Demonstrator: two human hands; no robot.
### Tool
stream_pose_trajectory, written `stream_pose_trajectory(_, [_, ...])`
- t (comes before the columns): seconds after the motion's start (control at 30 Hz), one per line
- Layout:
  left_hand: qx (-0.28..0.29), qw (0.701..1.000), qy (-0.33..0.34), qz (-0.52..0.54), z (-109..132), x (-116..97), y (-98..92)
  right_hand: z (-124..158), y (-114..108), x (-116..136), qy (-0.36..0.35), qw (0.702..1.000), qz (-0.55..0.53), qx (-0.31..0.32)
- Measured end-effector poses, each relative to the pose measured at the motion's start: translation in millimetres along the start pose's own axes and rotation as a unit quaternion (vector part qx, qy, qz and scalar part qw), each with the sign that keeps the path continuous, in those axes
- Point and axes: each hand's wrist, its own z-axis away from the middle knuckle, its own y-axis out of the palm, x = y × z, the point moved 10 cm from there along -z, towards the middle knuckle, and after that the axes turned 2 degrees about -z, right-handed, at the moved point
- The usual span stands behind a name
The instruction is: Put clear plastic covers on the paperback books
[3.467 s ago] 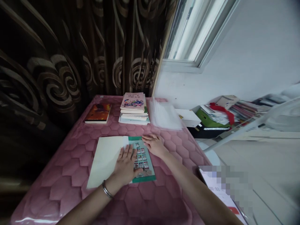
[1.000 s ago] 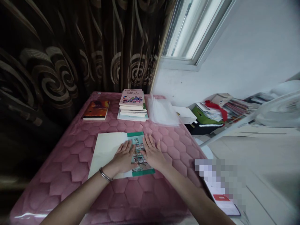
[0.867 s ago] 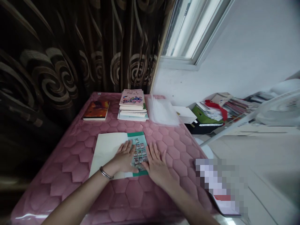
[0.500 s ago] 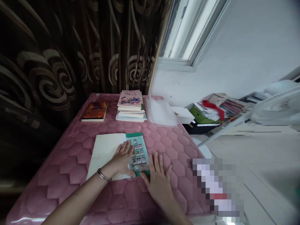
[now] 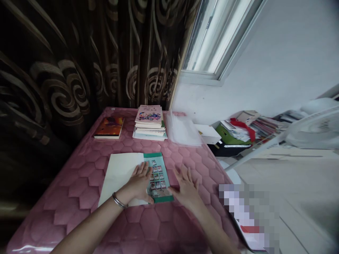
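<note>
An open book lies on the pink quilted table: a cream flap on the left and a green cover with small pictures on the right. My left hand, a bangle on its wrist, lies flat and open across the join, pressing the book down. My right hand rests open with fingers spread on the table just right of the green cover, its thumb at the cover's lower right corner.
At the table's far side lie an orange book, a stack of books and a pile of clear plastic sleeves. A dark patterned curtain hangs behind. Books and boxes clutter the floor at right.
My right hand has slid off the green cover, down and to the right, and now lies on the table beside it. My left hand stays pressed on the book.
</note>
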Motion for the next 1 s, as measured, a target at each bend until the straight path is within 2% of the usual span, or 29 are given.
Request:
stream_pose_trajectory(0.1, [-0.011,1.000,0.002,0.008,-0.2,-0.1,-0.9,-43.4,-12.1,8.1,-0.011,1.000,-0.015,-0.007])
stream_pose_trajectory(0.2, [-0.019,1.000,0.003,0.016,-0.7,0.2,-0.9,-89.0,-25.8,21.7,-0.016,0.999,-0.021,-0.044])
stream_pose_trajectory(0.27, [-0.018,1.000,0.000,0.009,-1.0,0.7,-0.2,-115.1,-27.3,27.8,0.010,0.999,-0.032,-0.039])
stream_pose_trajectory(0.4, [-0.020,1.000,-0.005,0.005,-0.8,1.3,0.5,-139.6,-38.6,41.4,0.041,0.994,-0.044,-0.087])
stream_pose_trajectory(0.5, [-0.032,0.999,0.002,0.020,-0.2,1.6,-0.1,-131.1,-47.8,49.9,0.011,0.988,-0.041,-0.146])
stream_pose_trajectory(0.57, [-0.034,0.999,0.004,0.027,-0.1,3.0,1.0,-117.5,-48.1,50.6,-0.024,0.985,-0.056,-0.160])
stream_pose_trajectory(0.63, [-0.038,0.999,0.009,0.032,-0.2,4.2,1.5,-102.7,-40.7,44.8,-0.042,0.985,-0.104,-0.130])
stream_pose_trajectory(0.7, [-0.051,0.998,0.017,0.041,0.1,4.2,-0.7,-87.7,-29.5,36.5,-0.042,0.980,-0.181,-0.075])
stream_pose_trajectory(0.83, [-0.069,0.995,0.024,0.063,6.2,1.9,-6.6,-61.1,-17.4,29.8,-0.036,0.949,-0.314,-0.004])
stream_pose_trajectory(0.93, [-0.090,0.992,0.002,0.084,22.2,6.0,-10.6,-52.3,-12.9,28.3,-0.034,0.937,-0.347,0.029])
stream_pose_trajectory(1.0, [-0.118,0.988,-0.040,0.093,39.1,20.3,-11.3,-51.3,-9.9,26.4,-0.026,0.918,-0.393,0.053])
